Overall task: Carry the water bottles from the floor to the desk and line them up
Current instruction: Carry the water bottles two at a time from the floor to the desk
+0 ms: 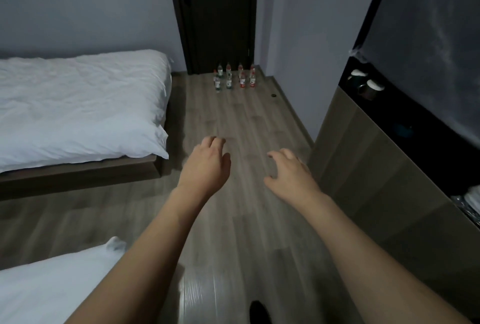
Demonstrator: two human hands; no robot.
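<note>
Left hand [205, 165] and right hand [289, 171] reach forward over the wood floor [233, 232], fingers loosely curled and grasping nothing, bed [78, 105] at ten o'clock, water bottles [233, 78] clustered upright on the floor at twelve o'clock, before a dark door [218, 17]

The room is dim, with a cool grey-blue cast. A pale patch of glare lies on the wooden floor [197, 295] at the bottom centre, streaked by motion blur. The white bedding [78, 105] is the brightest surface and keeps its creases. Both hands, left [205, 167] and right [291, 173], are evenly lit with soft edges and slightly smeared fingertips. The water bottles [233, 78] by the dark door [220, 25] are small and soft, their labels unreadable. The shelf recess [405, 121] on the right sinks into near black. Wide-angle distortion bends straight lines near the frame edges.
</note>
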